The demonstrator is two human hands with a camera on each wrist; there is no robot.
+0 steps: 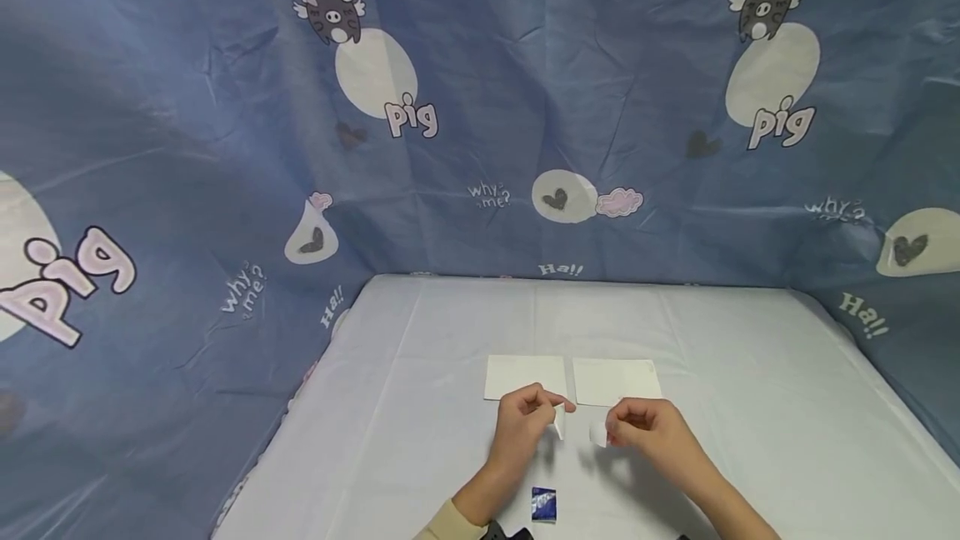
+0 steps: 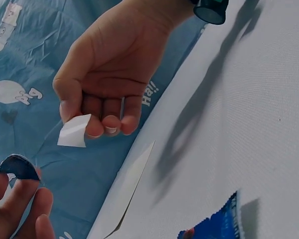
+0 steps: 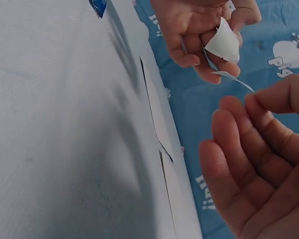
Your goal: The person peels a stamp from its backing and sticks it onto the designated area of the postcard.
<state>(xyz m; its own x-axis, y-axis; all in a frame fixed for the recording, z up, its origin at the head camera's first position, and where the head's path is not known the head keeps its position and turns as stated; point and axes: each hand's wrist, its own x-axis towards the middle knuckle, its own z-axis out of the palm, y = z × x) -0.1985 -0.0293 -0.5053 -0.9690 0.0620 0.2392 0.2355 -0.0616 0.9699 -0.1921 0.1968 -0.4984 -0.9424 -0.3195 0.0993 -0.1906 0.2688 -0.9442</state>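
From my end I'm watching a person's left hand [image 1: 520,425] leading from the left, its fingers pinching a small folded wrapper [image 1: 558,423] (the left wrist view is showing it blue on one face, the right wrist view white on the other). The wrapper is standing out past the fingertips on the right, its longer side running roughly up and down, and it is hanging above the bench [image 1: 412,415].

Beyond this hand the left card [image 1: 521,376] is lying flat, wider than deep. On the near side a blue packet [image 1: 543,506] is resting on the bench, closer to the left hand than to the right.

Between the hands I'm reading the relation that matters: a thin white square [image 1: 597,435] is facing the wrapper directly across a small gap, at about the same height, the two pieces sitting apart. The square is showing no clear long axis, and it is projecting leftward from the right hand [image 1: 658,433]. That hand is gripping one edge between thumb and forefinger; its other fingers are bending loosely, touching nothing I can make out.

Behind the square and the right hand, the right card [image 1: 618,379] is lying beside the left one.
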